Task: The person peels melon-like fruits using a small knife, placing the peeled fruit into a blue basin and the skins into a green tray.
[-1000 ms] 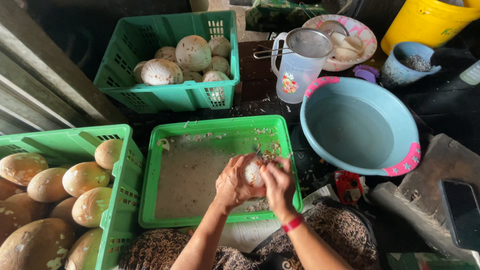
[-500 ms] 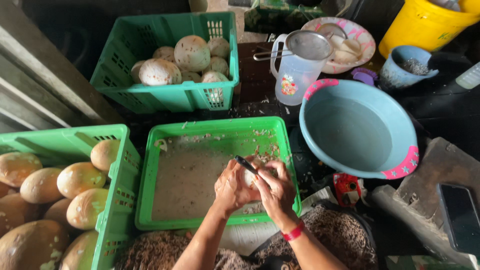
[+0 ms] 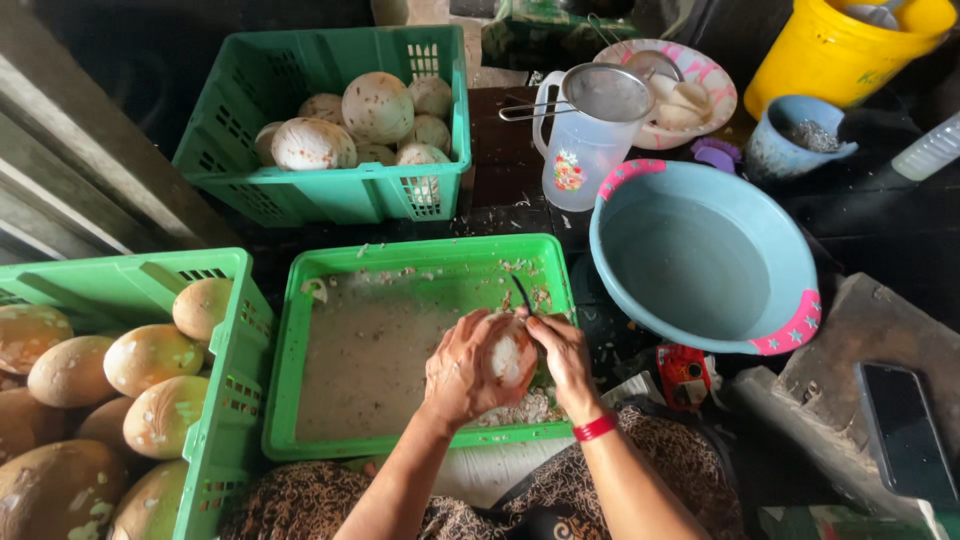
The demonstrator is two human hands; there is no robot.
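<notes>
The left hand was wrapped around a small round coconut with a pale, half-shaved shell, held over the near right corner of the shallow green plastic tray. The right hand, fingers closed on a dark thin-bladed knife, pressed the blade to the coconut's top, its tip pointing toward the tray's far rim. The blade lay very near the left fingers; a slip off the hard, rounded shell could probably cut them or knock the coconut into the tray's wet scrapings. Compared with half a second earlier, the knife stood steeper and the coconut's white patch faced upward.
</notes>
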